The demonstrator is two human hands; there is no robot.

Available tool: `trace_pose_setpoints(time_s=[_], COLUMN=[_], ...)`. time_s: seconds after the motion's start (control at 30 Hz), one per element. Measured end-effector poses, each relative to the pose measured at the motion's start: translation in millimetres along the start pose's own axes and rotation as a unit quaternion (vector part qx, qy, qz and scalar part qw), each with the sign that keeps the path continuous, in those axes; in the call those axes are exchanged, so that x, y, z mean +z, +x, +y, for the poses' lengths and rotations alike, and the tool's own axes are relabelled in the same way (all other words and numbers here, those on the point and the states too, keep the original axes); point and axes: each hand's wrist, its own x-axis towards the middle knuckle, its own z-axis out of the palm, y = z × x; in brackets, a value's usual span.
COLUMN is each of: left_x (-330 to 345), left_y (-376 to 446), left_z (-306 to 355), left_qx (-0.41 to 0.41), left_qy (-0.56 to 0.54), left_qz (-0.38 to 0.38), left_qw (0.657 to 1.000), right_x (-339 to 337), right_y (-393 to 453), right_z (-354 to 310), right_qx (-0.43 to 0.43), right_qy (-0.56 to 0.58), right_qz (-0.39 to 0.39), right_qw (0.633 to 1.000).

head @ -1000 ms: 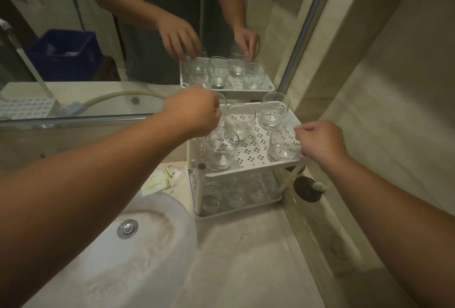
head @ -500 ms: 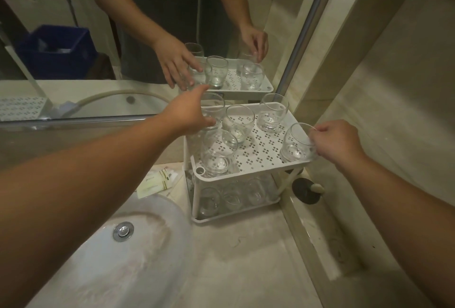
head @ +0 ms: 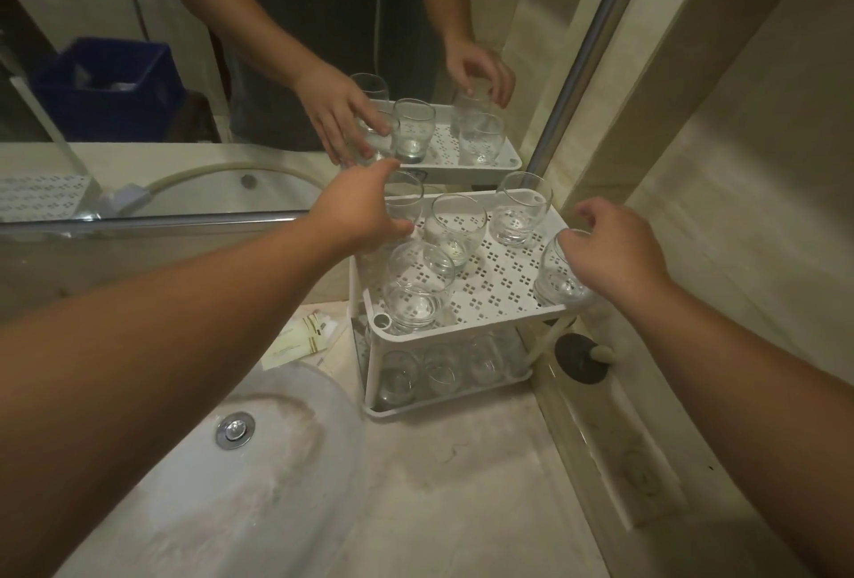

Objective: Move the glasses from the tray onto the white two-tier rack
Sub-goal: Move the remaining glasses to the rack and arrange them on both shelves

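The white two-tier rack (head: 462, 329) stands in the counter's back right corner against the mirror. Its top tier holds several clear glasses: back left (head: 407, 203), middle (head: 455, 226), back right (head: 520, 212), front left (head: 416, 288). My left hand (head: 360, 217) rests beside the back-left glass with fingers spread, touching its side. My right hand (head: 614, 254) grips the rim of a slightly tilted front-right glass (head: 554, 275) at the tier's edge. More glasses (head: 439, 369) fill the lower tier. No tray is in view.
A white sink basin (head: 222, 476) with a metal drain (head: 235, 427) lies at the front left. Paper sachets (head: 300, 337) lie left of the rack. A black round plug (head: 580, 358) sits to its right by the tiled wall (head: 739, 161). The mirror (head: 185, 69) reflects everything.
My left hand set the back-left glass down and spread its fingers. My right hand shifted the front-right glass outward toward the tier's right edge, tilting it.
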Motion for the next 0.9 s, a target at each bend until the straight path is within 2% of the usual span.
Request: trace_pose_setpoints(time_s=[0.27,0.37,0.43,0.5,0.53,0.6,0.67,0.73,0.9], left_x=[-6,-22,-35,-43,-44,-38,-26,-15,-4], left_y=[-3,-11,-22,-38,-48,-66,-79,-88,-101], left_z=[2,13,26,47,57,72,74,66,56], left_qx=[-0.005,-0.008,0.0,0.041,0.071,0.125,0.121,0.085,0.065], left_qy=[-0.004,-0.068,-0.149,-0.171,-0.145,-0.035,0.044,0.06,0.049], left_qz=[-0.021,-0.039,0.044,0.127,0.133,0.093,0.043,0.014,0.003], left_qw=[1.0,0.997,0.988,0.976,0.978,0.987,0.991,0.994,0.997], right_x=[-1,1,3,6,7,10,13,16,19], right_y=[16,25,35,45,49,56,63,68,73], right_z=[-12,-22,-29,-37,-40,-43,-44,-46,-45], right_qx=[-0.046,-0.105,-0.122,-0.118,-0.116,-0.117,-0.117,-0.118,-0.11], right_qy=[0.017,0.037,0.045,0.028,0.015,-0.01,-0.031,-0.044,-0.07], right_qz=[0.009,-0.024,-0.051,-0.082,-0.101,-0.13,-0.14,-0.142,-0.131], right_qw=[0.999,0.993,0.99,0.989,0.988,0.984,0.983,0.982,0.983])
